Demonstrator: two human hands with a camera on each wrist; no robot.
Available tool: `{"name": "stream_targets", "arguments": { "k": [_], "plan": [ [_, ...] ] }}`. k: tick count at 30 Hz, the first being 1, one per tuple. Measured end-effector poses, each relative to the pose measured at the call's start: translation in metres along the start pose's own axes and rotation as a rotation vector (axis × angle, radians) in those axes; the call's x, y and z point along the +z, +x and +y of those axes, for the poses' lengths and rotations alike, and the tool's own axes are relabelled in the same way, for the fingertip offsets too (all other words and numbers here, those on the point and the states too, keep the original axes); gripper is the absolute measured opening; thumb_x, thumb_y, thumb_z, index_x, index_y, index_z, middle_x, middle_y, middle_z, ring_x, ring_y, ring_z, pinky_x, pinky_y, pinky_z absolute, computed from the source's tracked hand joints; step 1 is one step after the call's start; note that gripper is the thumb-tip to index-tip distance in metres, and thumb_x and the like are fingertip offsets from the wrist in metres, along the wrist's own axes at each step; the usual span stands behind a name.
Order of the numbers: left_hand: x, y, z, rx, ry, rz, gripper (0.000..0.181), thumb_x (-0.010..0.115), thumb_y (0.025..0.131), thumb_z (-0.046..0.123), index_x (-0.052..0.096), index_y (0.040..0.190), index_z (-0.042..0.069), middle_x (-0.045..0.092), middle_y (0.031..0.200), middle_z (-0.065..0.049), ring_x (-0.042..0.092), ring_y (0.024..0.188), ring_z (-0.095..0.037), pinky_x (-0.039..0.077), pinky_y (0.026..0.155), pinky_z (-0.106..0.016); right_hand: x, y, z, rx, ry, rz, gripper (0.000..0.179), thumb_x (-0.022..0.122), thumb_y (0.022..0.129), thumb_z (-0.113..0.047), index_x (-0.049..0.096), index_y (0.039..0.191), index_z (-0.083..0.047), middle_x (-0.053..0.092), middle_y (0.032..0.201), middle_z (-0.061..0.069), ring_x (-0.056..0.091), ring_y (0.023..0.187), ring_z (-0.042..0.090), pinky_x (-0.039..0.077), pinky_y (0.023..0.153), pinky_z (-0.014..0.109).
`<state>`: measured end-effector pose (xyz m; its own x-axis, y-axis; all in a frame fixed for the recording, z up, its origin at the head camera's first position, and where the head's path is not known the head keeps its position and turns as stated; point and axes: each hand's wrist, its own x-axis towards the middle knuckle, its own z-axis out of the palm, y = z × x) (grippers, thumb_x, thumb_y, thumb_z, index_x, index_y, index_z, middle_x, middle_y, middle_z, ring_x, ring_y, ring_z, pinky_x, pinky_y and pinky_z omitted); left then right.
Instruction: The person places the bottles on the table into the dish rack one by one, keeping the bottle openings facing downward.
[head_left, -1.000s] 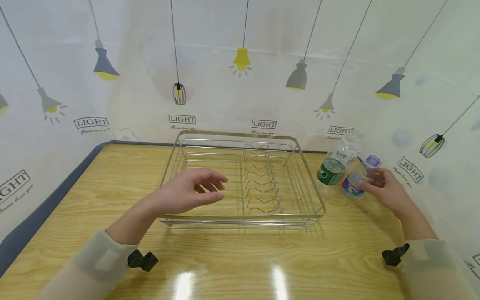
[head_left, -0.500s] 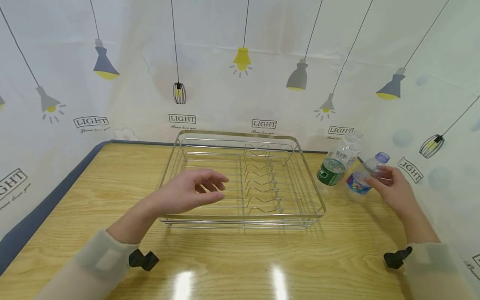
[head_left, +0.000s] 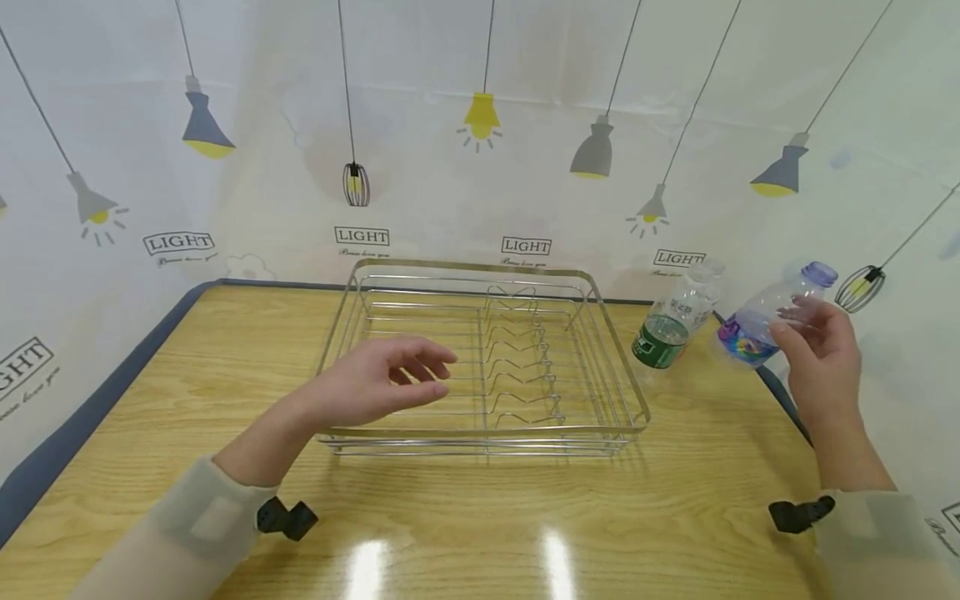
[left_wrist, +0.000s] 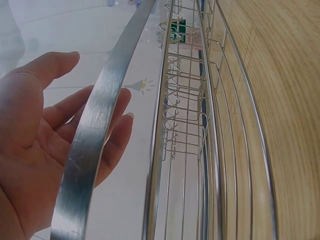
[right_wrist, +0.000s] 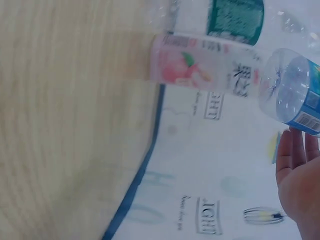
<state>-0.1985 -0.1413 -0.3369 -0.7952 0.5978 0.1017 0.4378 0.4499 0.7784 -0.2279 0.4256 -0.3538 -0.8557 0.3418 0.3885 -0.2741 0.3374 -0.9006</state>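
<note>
The person's right hand [head_left: 823, 362] grips the tilted purple-topped bottle [head_left: 750, 332], at three o'clock from the wire rack [head_left: 517, 433]. Apply light pressure; clear the green-labelled bottle [head_left: 660, 341]. Left hand [head_left: 363, 383]: relaxed, empty.

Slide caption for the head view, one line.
Right hand holds a tilted, colourful-labelled bottle off the table; left hand hovers over the wire rack.
</note>
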Motion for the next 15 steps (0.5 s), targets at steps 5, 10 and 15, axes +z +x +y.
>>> {"name": "stream_targets", "arguments": {
  "k": [5, 10, 15],
  "plan": [
    [0.0, 0.0, 0.0, -0.003, 0.0, 0.0, 0.042, 0.074, 0.107, 0.035, 0.068, 0.146, 0.022, 0.078, 0.126, 0.004, 0.072, 0.112, -0.014, 0.059, 0.102, -0.044, 0.017, -0.007, -0.021, -0.13, 0.291, -0.018, 0.039, 0.065, 0.103, 0.005, 0.065, 0.137, -0.013, 0.066, 0.125, 0.001, 0.061, 0.116, 0.013, 0.054, 0.095, 0.009],
    [0.0, 0.0, -0.001, -0.005, 0.004, 0.004, 0.043, 0.074, 0.107, 0.035, 0.068, 0.147, 0.021, 0.077, 0.127, 0.006, 0.072, 0.113, -0.013, 0.059, 0.104, -0.044, 0.036, -0.015, -0.04, -0.264, 0.45, -0.114, 0.04, 0.06, 0.098, 0.014, 0.068, 0.133, -0.004, 0.07, 0.119, 0.007, 0.064, 0.112, 0.018, 0.058, 0.094, 0.016],
    [0.001, 0.001, -0.001, -0.008, 0.003, 0.006, 0.043, 0.074, 0.107, 0.036, 0.067, 0.147, 0.023, 0.076, 0.127, 0.006, 0.072, 0.113, -0.013, 0.059, 0.104, -0.044, 0.056, -0.024, -0.058, -0.323, 0.471, -0.242, 0.044, 0.057, 0.097, 0.016, 0.065, 0.136, -0.001, 0.07, 0.118, 0.005, 0.063, 0.104, 0.015, 0.059, 0.089, 0.017]
  ]
}}
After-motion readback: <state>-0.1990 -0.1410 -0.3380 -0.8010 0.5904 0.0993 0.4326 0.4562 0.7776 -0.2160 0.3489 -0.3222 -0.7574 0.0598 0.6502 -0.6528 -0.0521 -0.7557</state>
